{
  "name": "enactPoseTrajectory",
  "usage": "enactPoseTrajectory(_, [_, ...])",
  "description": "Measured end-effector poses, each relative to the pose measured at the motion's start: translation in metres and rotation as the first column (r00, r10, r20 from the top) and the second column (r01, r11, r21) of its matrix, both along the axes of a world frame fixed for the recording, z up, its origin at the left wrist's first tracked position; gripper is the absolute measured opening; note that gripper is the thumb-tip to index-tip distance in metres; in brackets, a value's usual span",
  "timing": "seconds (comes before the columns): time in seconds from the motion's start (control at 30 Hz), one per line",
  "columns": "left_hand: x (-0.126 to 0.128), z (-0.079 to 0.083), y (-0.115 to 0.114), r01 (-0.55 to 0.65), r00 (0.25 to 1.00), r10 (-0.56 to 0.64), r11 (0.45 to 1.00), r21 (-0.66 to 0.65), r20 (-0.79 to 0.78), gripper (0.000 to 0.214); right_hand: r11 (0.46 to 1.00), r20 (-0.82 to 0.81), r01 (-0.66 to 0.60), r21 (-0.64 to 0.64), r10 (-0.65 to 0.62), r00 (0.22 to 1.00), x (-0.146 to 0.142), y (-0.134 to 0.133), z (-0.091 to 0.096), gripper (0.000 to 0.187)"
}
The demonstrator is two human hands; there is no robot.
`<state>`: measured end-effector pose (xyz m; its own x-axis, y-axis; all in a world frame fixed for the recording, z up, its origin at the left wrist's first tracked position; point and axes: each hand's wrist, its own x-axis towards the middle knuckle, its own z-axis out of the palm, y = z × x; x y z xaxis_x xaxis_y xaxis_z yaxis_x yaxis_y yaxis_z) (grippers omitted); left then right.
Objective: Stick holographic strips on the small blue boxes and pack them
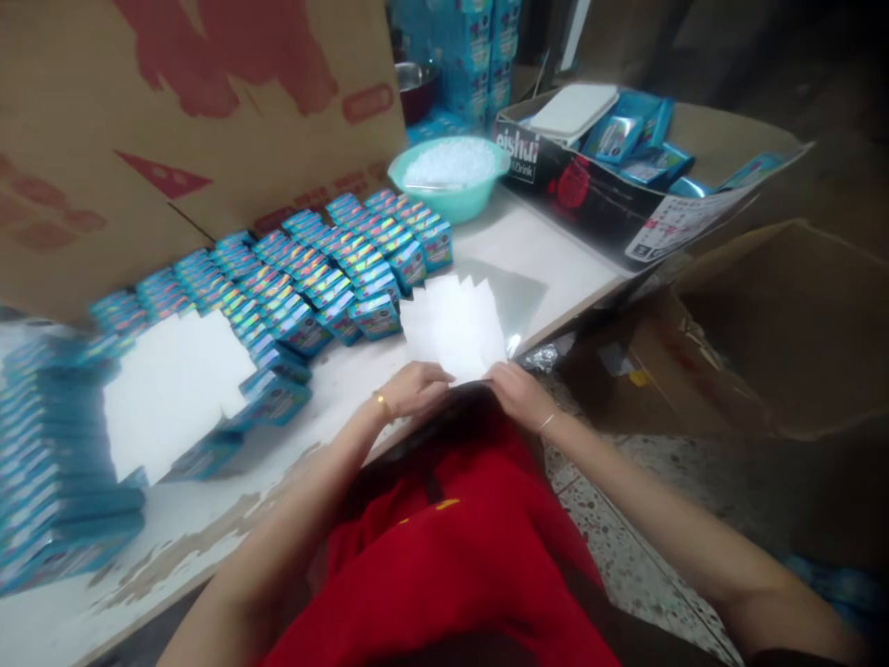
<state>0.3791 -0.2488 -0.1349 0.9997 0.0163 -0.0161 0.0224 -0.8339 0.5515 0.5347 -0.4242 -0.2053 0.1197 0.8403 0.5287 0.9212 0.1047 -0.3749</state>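
Observation:
A fanned stack of white paper sheets [455, 324] lies at the table's front edge, between my two hands. My left hand [419, 389] closes its fingers on the near left corner of the stack. At the near right corner, my right hand [518, 394] pinches the sheets' edge. Just beyond the sheets stand rows of small blue printed boxes [375, 315], packed close together. Another pile of white sheets [173, 389] rests on top of the boxes to the left.
A turquoise bowl [451, 199] of white material stands behind the sheets. A black printed carton [590, 199] with blue packs sits at the back right. A large cardboard box [208, 111] walls off the back left. An open brown carton [764, 333] stands right of the table [333, 389].

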Motion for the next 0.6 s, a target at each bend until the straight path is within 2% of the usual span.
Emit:
enactPoseTrajectory(0.1, [0.007,-0.002,-0.008,-0.092,0.995,0.095,0.990,0.110,-0.021,0.033,0.996,-0.041,0.049,0.077,-0.046,0.998,-0.002,0.005,-0.006,0.032])
enactPoseTrajectory(0.17, [0.015,-0.006,-0.013,-0.188,0.981,0.192,0.963,0.192,-0.005,0.032,0.990,-0.022,0.084,0.116,-0.082,0.996,-0.005,0.007,-0.010,0.039])
enactPoseTrajectory(0.27, [0.022,-0.013,-0.018,-0.273,0.961,0.260,0.949,0.155,0.097,0.042,0.987,0.080,0.113,0.114,-0.122,0.989,-0.008,0.010,-0.016,0.035])
enactPoseTrajectory(0.37, [0.012,-0.020,-0.020,-0.349,0.892,0.318,0.936,0.042,0.320,0.047,0.991,0.182,0.116,0.070,-0.127,0.975,-0.006,0.009,-0.021,0.033])
enactPoseTrajectory(0.4, [0.006,-0.024,-0.022,-0.410,0.835,0.379,0.912,-0.008,0.399,0.048,0.992,0.209,0.113,0.054,-0.122,0.970,-0.005,0.009,-0.022,0.033])
enactPoseTrajectory(0.47, [-0.006,-0.034,-0.029,-0.534,0.683,0.542,0.828,-0.171,0.491,0.059,0.993,0.252,0.111,0.025,-0.114,0.961,-0.003,0.008,-0.022,0.033])
enactPoseTrajectory(0.5, [-0.010,-0.041,-0.033,-0.561,0.622,0.619,0.780,-0.279,0.480,0.068,0.994,0.273,0.113,0.010,-0.111,0.956,-0.004,0.008,-0.020,0.033])
enactPoseTrajectory(0.53, [-0.012,-0.049,-0.039,-0.551,0.599,0.675,0.738,-0.391,0.430,0.076,0.993,0.293,0.118,-0.009,-0.110,0.950,-0.005,0.008,-0.019,0.034])
enactPoseTrajectory(0.6, [-0.011,-0.062,-0.052,-0.478,0.651,0.712,0.654,-0.586,0.264,0.090,0.988,0.329,0.146,-0.043,-0.124,0.936,-0.011,0.009,-0.014,0.036])
